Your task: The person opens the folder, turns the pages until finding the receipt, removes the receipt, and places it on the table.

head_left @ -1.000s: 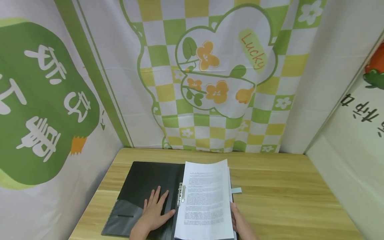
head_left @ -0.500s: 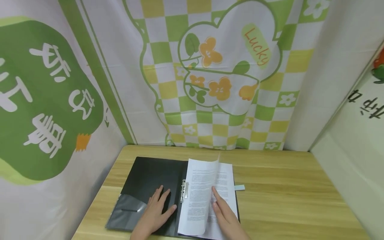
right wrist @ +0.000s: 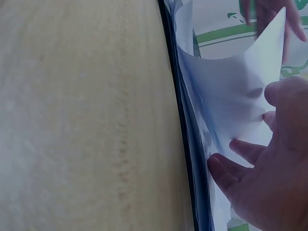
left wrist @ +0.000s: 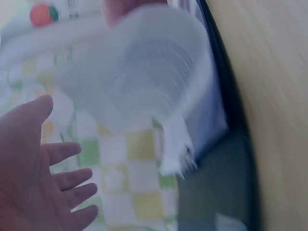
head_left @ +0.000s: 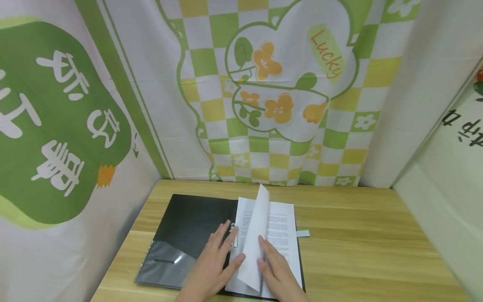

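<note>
A black binder (head_left: pixel 201 214) lies spread flat on the wooden table, a metal clip (head_left: pixel 235 240) at its spine and a stack of printed paper (head_left: pixel 281 226) on its right half. One sheet (head_left: pixel 253 247) stands up from the stack and curves over to the left. My right hand (head_left: pixel 279 268) touches its right side with extended fingers; the thumb is close to the sheet in the right wrist view. Left of that sheet, my left hand (head_left: pixel 213 262) hovers near the clip, fingers spread. The left wrist view shows this hand (left wrist: pixel 38 163) apart from the paper, holding nothing.
A clear pocket (head_left: pixel 166 262) covers the lower left corner of the binder. A pale blue tab (head_left: pixel 303 233) sticks out at its right edge. Bare wooden table (head_left: pixel 358 251) extends to the right. Printed curtains (head_left: pixel 256 159) hang behind and at both sides.
The right hand has gone from the stack's right edge towards the middle, lifting and turning the sheet leftward. My left hand has left the binder's cover and moved right towards the sheet.
</note>
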A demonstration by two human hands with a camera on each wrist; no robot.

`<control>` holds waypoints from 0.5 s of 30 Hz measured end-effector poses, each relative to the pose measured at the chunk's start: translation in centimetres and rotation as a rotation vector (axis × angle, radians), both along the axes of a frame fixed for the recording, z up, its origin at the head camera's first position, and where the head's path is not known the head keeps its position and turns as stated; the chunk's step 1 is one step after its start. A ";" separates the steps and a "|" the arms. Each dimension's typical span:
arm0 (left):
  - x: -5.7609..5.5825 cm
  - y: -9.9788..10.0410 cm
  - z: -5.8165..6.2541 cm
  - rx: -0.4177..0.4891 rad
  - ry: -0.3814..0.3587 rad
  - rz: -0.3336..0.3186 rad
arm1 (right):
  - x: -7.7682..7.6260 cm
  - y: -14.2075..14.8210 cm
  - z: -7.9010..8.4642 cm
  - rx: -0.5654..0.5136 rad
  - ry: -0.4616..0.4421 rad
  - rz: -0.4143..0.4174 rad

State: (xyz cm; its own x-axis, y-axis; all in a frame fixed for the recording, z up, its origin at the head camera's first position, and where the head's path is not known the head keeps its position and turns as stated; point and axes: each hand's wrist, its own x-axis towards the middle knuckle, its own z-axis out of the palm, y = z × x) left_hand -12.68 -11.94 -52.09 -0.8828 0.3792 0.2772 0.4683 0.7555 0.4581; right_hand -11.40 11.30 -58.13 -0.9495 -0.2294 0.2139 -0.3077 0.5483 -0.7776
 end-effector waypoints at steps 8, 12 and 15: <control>0.8 4.0 0.2 -0.283 0.092 -0.127 | 0.3 0.1 -0.7 0.094 0.007 0.000; 0.9 4.1 -0.9 -0.348 0.013 -0.117 | 0.4 0.5 -0.8 0.084 0.053 0.028; 0.7 4.2 -1.9 -0.338 0.030 -0.116 | 0.4 1.0 -0.8 0.091 0.085 0.024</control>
State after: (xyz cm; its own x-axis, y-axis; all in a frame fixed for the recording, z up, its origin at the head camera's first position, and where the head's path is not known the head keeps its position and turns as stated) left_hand -12.02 -7.74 -53.97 -0.8217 0.5515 0.1439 0.5696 0.8028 0.1759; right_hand -10.97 12.35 -58.88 -0.9229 -0.2739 0.2706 -0.3841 0.6070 -0.6957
